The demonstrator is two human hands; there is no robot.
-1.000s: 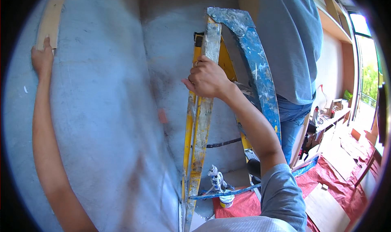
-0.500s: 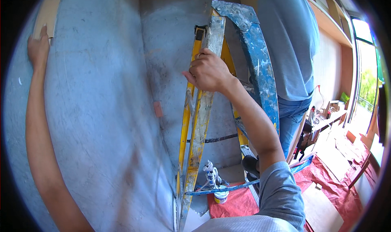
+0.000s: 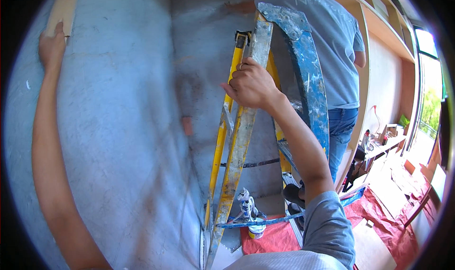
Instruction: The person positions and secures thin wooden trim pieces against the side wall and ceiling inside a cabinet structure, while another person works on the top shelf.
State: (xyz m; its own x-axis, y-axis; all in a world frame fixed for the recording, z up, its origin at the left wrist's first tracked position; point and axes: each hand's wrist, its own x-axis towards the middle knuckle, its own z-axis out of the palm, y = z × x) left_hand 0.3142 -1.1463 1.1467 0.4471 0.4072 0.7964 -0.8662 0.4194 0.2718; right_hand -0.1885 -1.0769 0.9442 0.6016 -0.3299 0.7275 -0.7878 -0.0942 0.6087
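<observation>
My left hand (image 3: 52, 45) grips the lower end of a pale wooden board (image 3: 65, 9) held against the grey wall (image 3: 113, 80) at the upper left. My right hand (image 3: 251, 83) is wrapped round the paint-smeared front rail of a yellow stepladder (image 3: 260, 38), below its blue top piece (image 3: 298, 47). Just beyond the ladder a person (image 3: 322, 57) in a grey T-shirt and jeans stands with back to me, feet low on the ladder. One arm of theirs reaches to the back wall, partly hidden by the ladder.
Low behind the ladder are a white tool (image 3: 245, 203) and a tub (image 3: 257, 228). Red sheeting (image 3: 270, 241) with boards (image 3: 372, 248) covers the floor. At the right are wooden shelving (image 3: 384, 33), a cluttered bench (image 3: 384, 144) and a bright window (image 3: 426, 94).
The other person has shifted, so their shoulders and an arm toward the wall now show. My right hand and the ladder appear slightly farther right in the view.
</observation>
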